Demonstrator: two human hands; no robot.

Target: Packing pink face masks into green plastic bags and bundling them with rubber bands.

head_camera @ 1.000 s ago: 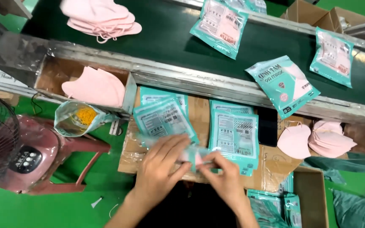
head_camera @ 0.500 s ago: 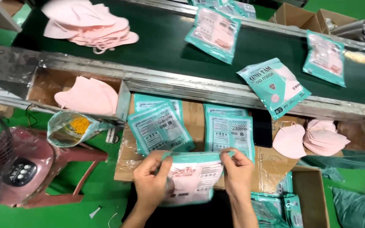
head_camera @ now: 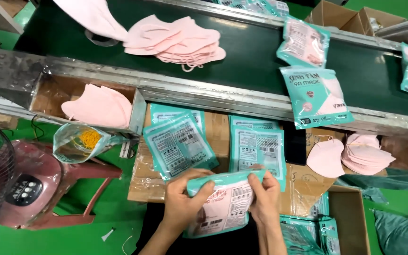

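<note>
My left hand point(head_camera: 182, 200) and right hand point(head_camera: 265, 196) pinch the teal mask packet point(head_camera: 223, 203) by its top edge — fingers closed on it — held over the counter point(head_camera: 142, 182), steadying the opening.

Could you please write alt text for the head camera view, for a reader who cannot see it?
Two bare hands, left hand and right hand, grip the top edge of a teal mask packet over cardboard. Beyond lie stacks of empty packets and a green conveyor belt carrying pink masks.
</note>
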